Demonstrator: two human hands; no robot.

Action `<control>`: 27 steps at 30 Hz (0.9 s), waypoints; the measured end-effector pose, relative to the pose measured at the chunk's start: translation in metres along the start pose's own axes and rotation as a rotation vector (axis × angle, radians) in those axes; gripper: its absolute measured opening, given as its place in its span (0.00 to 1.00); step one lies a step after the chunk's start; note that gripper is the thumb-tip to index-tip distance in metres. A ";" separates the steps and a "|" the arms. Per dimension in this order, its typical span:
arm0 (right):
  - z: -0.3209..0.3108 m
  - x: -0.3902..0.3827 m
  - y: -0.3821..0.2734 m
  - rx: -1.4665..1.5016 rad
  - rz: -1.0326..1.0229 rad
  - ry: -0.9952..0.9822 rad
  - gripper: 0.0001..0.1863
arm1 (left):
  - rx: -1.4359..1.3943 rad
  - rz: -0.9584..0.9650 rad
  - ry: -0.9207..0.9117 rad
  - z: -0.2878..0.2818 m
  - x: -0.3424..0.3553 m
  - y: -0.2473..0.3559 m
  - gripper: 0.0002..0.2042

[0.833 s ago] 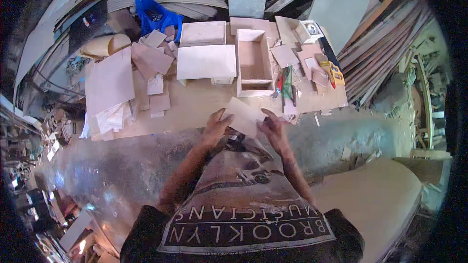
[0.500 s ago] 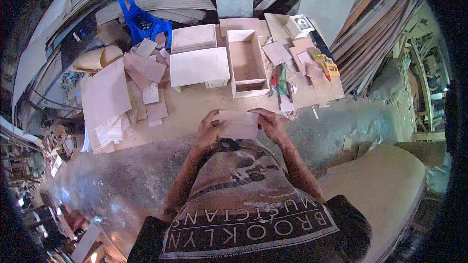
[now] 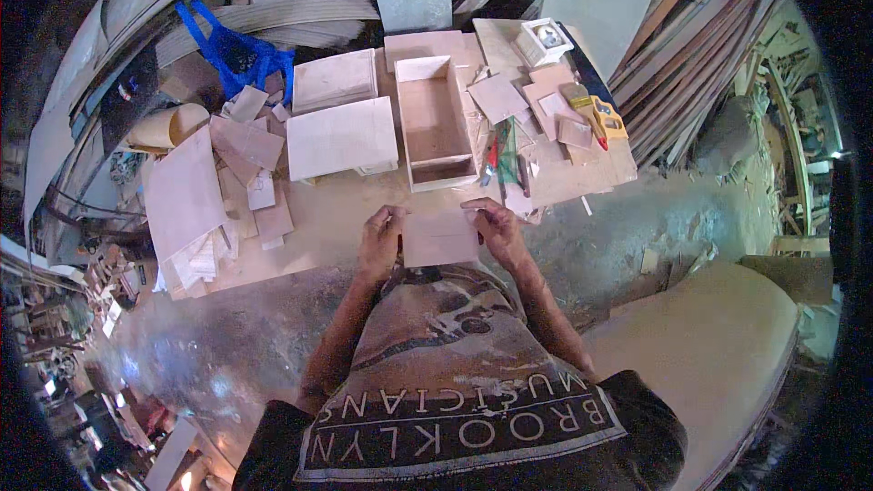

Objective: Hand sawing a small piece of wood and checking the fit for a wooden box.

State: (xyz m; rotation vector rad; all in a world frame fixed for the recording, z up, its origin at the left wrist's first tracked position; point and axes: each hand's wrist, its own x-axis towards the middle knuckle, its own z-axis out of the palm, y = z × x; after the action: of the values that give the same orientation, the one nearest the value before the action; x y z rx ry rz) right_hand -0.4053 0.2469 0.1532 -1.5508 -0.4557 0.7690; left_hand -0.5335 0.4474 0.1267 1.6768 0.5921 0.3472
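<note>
A small, thin rectangular panel (image 3: 440, 237) of pinkish pale wood is held level in front of my body, at the near edge of the work table (image 3: 296, 235). My left hand (image 3: 381, 242) grips its left edge and my right hand (image 3: 496, 233) its right edge, fingertips at the top corners. Just beyond the panel lies an open wooden box (image 3: 435, 119) with a narrow compartment at its near end. To its left a pale board (image 3: 339, 135) rests on a support, with stacked pieces (image 3: 336, 73) behind it.
Wood offcuts (image 3: 245, 141) and a large sheet (image 3: 182, 200) lie at left, near a blue bag (image 3: 232, 55). At right are scraps, a yellow-handled tool (image 3: 607, 120) and a small white box (image 3: 542, 38). Planks (image 3: 682, 55) lean behind; a big board (image 3: 700, 355) is at lower right.
The panel has turned from a tilted angle to square with my body, and my hands have levelled on either side of it. My view has shifted, so the table's contents appear further left.
</note>
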 end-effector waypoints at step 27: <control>-0.065 0.092 -0.030 -0.019 -0.075 0.028 0.18 | -0.250 -0.143 -0.104 0.026 0.096 0.072 0.16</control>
State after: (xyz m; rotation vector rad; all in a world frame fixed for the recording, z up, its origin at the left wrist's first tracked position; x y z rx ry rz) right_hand -0.2913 0.2682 0.1633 -1.5514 -0.4990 0.6858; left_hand -0.4276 0.4725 0.1824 1.3955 0.5634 0.2196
